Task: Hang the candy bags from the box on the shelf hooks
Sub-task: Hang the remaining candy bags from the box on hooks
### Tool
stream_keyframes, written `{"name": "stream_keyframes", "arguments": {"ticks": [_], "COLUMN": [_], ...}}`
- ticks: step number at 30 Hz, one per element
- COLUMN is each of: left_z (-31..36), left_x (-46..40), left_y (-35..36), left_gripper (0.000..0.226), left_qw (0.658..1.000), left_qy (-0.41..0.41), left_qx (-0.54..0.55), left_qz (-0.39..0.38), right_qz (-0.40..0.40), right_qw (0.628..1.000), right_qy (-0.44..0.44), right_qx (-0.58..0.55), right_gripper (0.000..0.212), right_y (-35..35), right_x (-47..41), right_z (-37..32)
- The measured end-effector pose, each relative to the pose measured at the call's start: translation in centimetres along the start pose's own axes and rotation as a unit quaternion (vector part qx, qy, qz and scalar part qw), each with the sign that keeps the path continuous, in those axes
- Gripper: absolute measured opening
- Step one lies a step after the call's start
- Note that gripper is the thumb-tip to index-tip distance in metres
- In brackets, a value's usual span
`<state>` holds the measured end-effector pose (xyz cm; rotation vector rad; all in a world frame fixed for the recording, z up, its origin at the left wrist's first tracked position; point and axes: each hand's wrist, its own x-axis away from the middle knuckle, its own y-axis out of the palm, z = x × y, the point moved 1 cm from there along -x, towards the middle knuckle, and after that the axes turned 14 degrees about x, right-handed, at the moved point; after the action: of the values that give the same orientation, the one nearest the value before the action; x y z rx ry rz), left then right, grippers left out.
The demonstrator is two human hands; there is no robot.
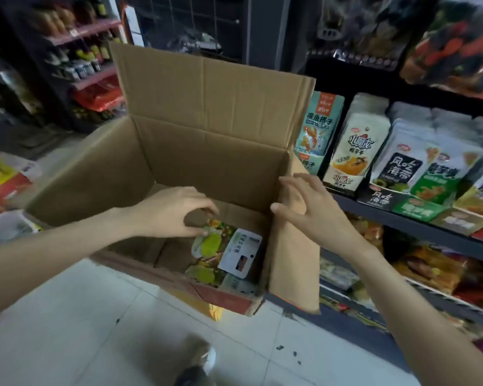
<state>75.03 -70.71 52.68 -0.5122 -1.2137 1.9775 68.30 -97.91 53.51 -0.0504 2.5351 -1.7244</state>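
Shop aisle, tiled floor [67, 316]. Shelf [418, 227] at right, packed with snack packs. Open cardboard box [207, 140] on floor beside shelf, flaps up. Candy bags [223, 252] lie in box's near right corner. Left hand [170, 211] inside box, thumb and fingers pinching top edge of uppermost bag. Right hand [304, 207] spread open, fingers against box's right flap, gripping nothing.

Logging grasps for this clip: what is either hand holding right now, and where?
Left hand pinches the top edge of a candy bag inside the box. Right hand holds nothing.
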Motion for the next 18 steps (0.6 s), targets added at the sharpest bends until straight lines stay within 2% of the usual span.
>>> {"name": "stream_keyframes", "arguments": {"ticks": [4, 6, 8, 10, 14, 18], "left_z": [-4.1, -5.4, -6.1, -6.2, -6.0, -5.5], "left_x": [-3.2, -4.8, -5.8, -5.9, -5.6, -6.2], "left_y": [0.7, 1.9, 3.6, 5.7, 8.8, 10.2], "left_gripper": [0.052, 0.066, 0.083, 0.092, 0.096, 0.094], "left_qw": [0.988, 0.976, 0.963, 0.949, 0.916, 0.909], "left_qy": [0.085, 0.114, 0.117, 0.14, 0.236, 0.258], "left_qx": [-0.075, -0.115, -0.124, -0.09, -0.011, -0.012], "left_qz": [-0.101, -0.146, -0.209, -0.269, -0.324, -0.328], "right_qz": [0.04, 0.055, 0.061, 0.058, 0.058, 0.058], "right_qw": [0.995, 0.991, 0.986, 0.982, 0.977, 0.973], "right_qy": [0.086, 0.116, 0.147, 0.178, 0.203, 0.218], "right_qx": [0.02, 0.037, 0.042, 0.028, 0.023, 0.042], "right_gripper": [0.062, 0.063, 0.063, 0.063, 0.063, 0.063], "right_y": [1.3, 1.8, 2.1, 2.3, 2.5, 2.3], "right_x": [-1.6, -1.7, -1.6, -1.1, -0.4, -0.8], "right_z": [-1.8, -2.1, -2.2, -2.1, -2.2, -2.7]}}
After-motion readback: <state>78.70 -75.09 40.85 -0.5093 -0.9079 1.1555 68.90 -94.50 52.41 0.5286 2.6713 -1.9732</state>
